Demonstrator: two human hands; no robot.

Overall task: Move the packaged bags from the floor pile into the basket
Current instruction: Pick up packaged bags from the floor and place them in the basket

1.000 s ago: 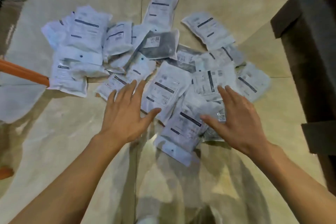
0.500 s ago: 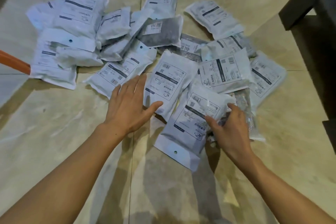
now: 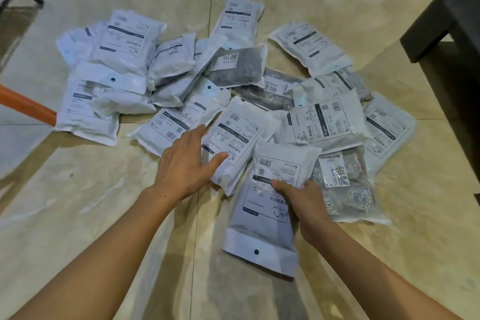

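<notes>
A pile of several white and clear packaged bags (image 3: 130, 60) lies spread on the tiled floor. My right hand (image 3: 304, 205) grips the nearest white bag (image 3: 267, 218), thumb on its printed face and fingers under its right edge, with its near end raised off the floor. My left hand (image 3: 185, 161) lies flat with straight fingers on the left edge of a second white bag (image 3: 236, 138). A dark basket (image 3: 15, 5) shows only as a corner at the far left edge.
An orange bar (image 3: 26, 104) runs in from the left and ends under the pile's left side. Dark furniture (image 3: 446, 21) stands at the right. A clear bag of metal parts (image 3: 345, 184) lies just right of my right hand.
My right hand has closed on the near white bag and drawn it toward me, uncovering the clear bag beside it. My left hand has slid onto the neighbouring bag's edge.
</notes>
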